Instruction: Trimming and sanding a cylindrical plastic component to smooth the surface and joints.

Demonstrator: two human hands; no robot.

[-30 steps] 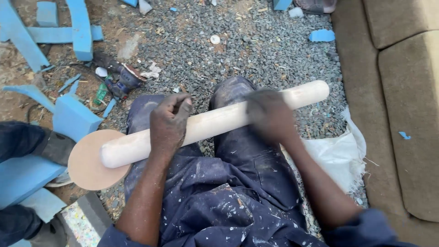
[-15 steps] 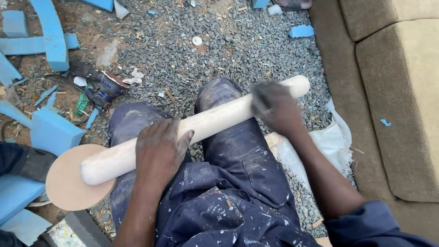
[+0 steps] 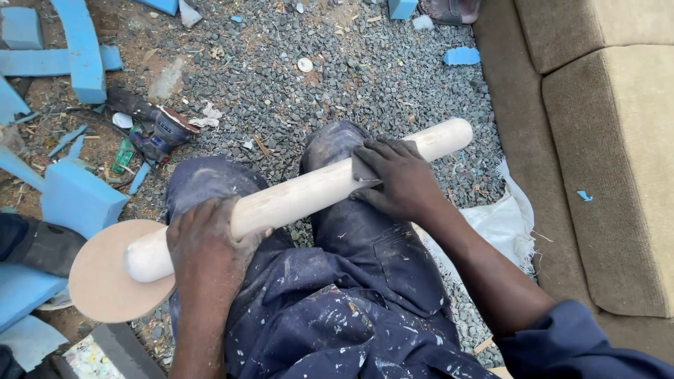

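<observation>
Gripping the pale wooden rod (image 3: 295, 196) lying across the lap, the left hand (image 3: 207, 253) clamps near its disc end (image 3: 105, 281), while the right hand (image 3: 400, 179) presses a grey sandpaper scrap (image 3: 364, 170) against it. Gravel (image 3: 351, 77) lies open ahead; blue foam offcuts (image 3: 77, 200) crowd the left, tan cushions (image 3: 618, 168) the right.

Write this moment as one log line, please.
left hand: grips wooden rod near its end | right hand: presses sandpaper piece on rod | rod: across lap
</observation>
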